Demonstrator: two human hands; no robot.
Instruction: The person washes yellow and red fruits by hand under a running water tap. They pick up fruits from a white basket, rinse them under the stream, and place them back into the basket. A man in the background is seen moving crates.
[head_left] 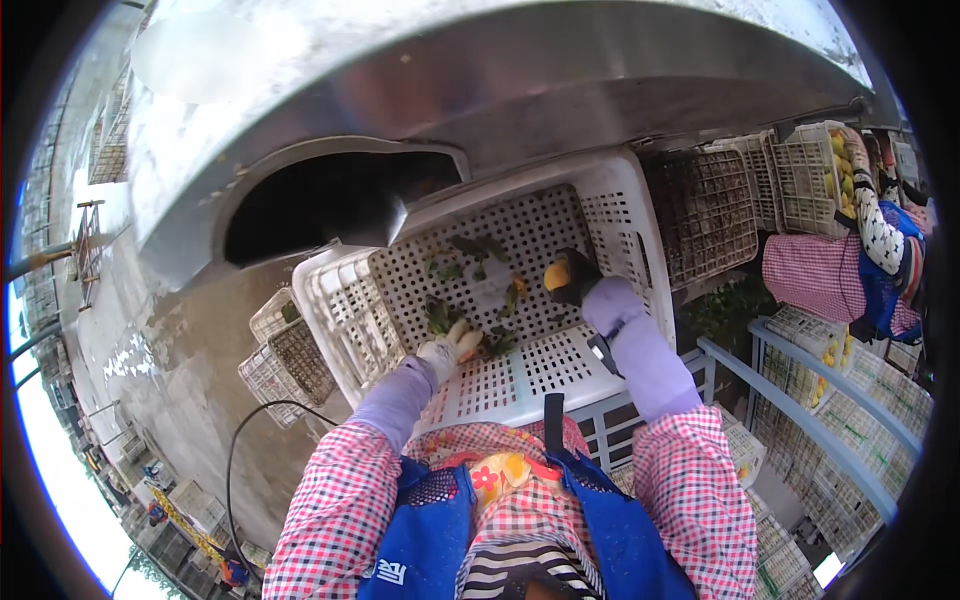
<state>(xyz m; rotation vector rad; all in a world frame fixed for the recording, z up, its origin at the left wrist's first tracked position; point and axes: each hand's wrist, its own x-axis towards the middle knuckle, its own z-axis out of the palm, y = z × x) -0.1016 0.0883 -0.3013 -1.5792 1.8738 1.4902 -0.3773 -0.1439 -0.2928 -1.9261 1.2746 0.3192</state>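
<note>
A white plastic crate [648, 210] with a perforated bottom stands tilted in front of me. Several green leaves [478, 250] lie scattered on its bottom. My left hand [448, 350], in a pale glove, reaches down into the crate's near left part. Its fingers stretch out beside a leafy sprig [438, 316] and look apart. My right hand [578, 278], in a dark glove, is inside the crate's right part and grips an orange-yellow citrus fruit [556, 275]. The glove hides part of the fruit.
A metal machine with a dark chute opening [330, 205] overhangs the crate's far side. Blue-grey railing [830, 410] runs at right, beside stacked crates [860, 440] with fruit. Another person [880, 240] works at far right. A black cable [236, 440] hangs at left.
</note>
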